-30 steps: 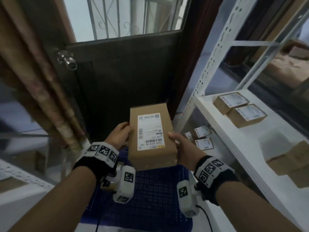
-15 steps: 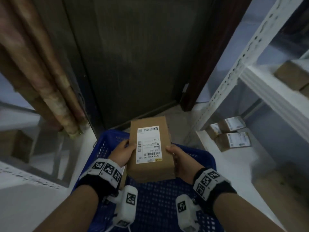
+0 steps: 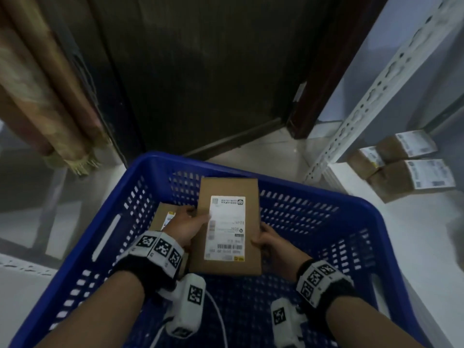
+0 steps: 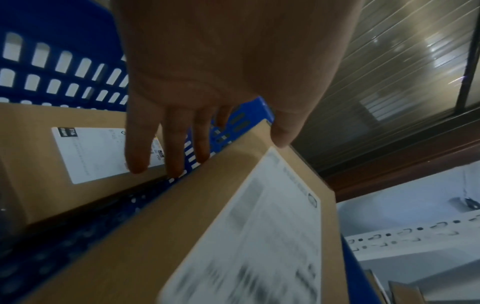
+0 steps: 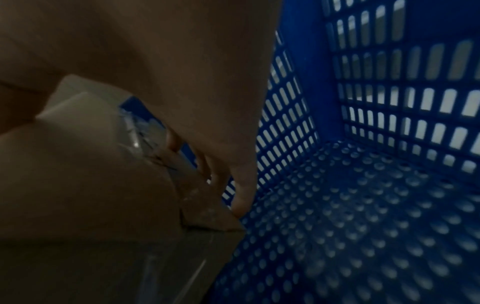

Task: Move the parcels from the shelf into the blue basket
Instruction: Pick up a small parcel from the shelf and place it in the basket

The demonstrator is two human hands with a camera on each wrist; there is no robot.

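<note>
I hold a brown cardboard parcel [image 3: 227,227] with a white label between both hands, inside the blue basket [image 3: 326,194] and above its floor. My left hand [image 3: 187,226] grips its left side, thumb on top and fingers [image 4: 140,144] underneath. My right hand [image 3: 268,243] grips the right side, fingers [image 5: 239,185] down along the parcel's [image 5: 103,205] edge. A second labelled parcel [image 3: 164,217] lies on the basket floor at the left, also seen below my left fingers as a parcel [image 4: 64,154] in the left wrist view.
A white metal shelf post [image 3: 371,94] rises on the right. Three labelled parcels [image 3: 411,177] sit on the low white shelf board [image 3: 426,234] beside the basket. A dark door [image 3: 200,71] stands behind, a curtain [image 3: 45,96] hangs at the left.
Both hands have lowered the parcel from above the basket rim down into the basket. My view has tilted further down, so the upper shelf is out of sight.
</note>
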